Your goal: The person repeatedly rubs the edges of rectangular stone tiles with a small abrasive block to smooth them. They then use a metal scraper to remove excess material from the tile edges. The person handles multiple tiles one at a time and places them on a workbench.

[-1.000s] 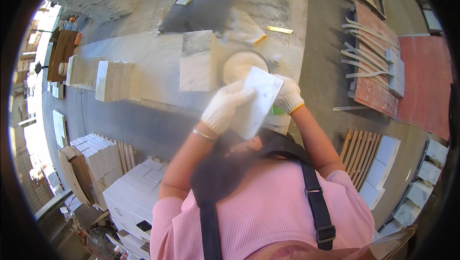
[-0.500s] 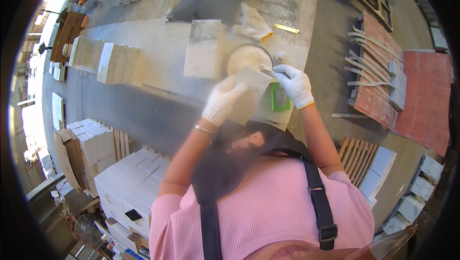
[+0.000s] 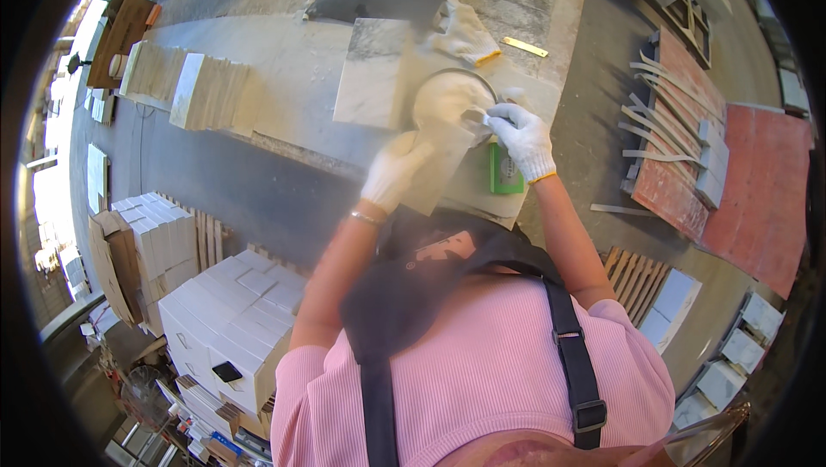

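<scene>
Fingers of my left hand (image 3: pixel 391 176) pinched the tile (image 3: pixel 439 166) just beyond their tips; my right hand (image 3: pixel 526 142) pinched a small tool (image 3: pixel 473 115). Probably stiff, brittle and dusty-slick, it seemed safest gripped by opposite edges.

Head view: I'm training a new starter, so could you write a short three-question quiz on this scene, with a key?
1. True or false: the right hand is bare.
2. What does the left hand hold?
A) a hammer
B) a pale tile
C) a paintbrush
3. Fill in: the narrow strip lying on the table to the right of the spare glove is ____ in colour.

Key: 1. False, it wears a white glove. 2. B. 3. Yellow.
</scene>
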`<state>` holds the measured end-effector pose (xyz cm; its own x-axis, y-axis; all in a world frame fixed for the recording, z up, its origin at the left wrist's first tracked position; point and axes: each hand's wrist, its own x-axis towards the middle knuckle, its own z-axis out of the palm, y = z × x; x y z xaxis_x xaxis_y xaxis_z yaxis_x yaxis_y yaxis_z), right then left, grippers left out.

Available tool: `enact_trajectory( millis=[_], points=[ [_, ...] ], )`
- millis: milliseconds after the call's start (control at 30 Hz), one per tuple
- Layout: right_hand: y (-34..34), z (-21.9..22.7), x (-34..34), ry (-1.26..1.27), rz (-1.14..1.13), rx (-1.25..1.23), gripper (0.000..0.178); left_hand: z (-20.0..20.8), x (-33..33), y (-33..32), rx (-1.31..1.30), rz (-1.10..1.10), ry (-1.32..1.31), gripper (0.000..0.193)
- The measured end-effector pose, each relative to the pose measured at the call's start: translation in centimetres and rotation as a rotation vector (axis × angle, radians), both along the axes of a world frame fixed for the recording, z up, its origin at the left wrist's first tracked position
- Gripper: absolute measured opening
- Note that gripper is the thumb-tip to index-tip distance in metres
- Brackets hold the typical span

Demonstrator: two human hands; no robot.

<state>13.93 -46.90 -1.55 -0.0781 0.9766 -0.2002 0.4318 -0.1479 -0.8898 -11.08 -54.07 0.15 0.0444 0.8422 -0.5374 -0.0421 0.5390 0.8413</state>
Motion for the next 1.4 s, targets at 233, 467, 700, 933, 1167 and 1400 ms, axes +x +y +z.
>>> enact_trajectory(
  millis=[233,467,700,933,1167,1400],
  points=[
    [0.3,0.5,-0.5,0.104,0.045,-0.156,0.022,0.3,0.1,0.6,0.052,-0.031,0.016,0.044],
    [0.0,4.9,0.3,0.313,-0.035,-0.206,0.025,0.9,-0.3,1.5,0.092,-0.149,0.129,0.049],
    [-0.7,6.6,0.1,0.346,-0.044,-0.138,0.024,0.4,0.3,1.8,0.1,-0.138,0.128,0.062],
    [-1.1,6.1,-0.1,0.324,-0.028,-0.115,0.021,1.0,0.4,1.7,0.061,-0.148,0.074,0.064],
    [-1.6,5.4,-0.2,0.22,0.004,0.053,0.019,0.5,0.4,1.6,0.076,-0.122,0.028,0.063],
    [-1.8,5.2,-0.2,0.074,0.025,0.26,0.018,1.1,0.3,1.5,0.061,-0.112,-0.047,0.056]
  ],
)
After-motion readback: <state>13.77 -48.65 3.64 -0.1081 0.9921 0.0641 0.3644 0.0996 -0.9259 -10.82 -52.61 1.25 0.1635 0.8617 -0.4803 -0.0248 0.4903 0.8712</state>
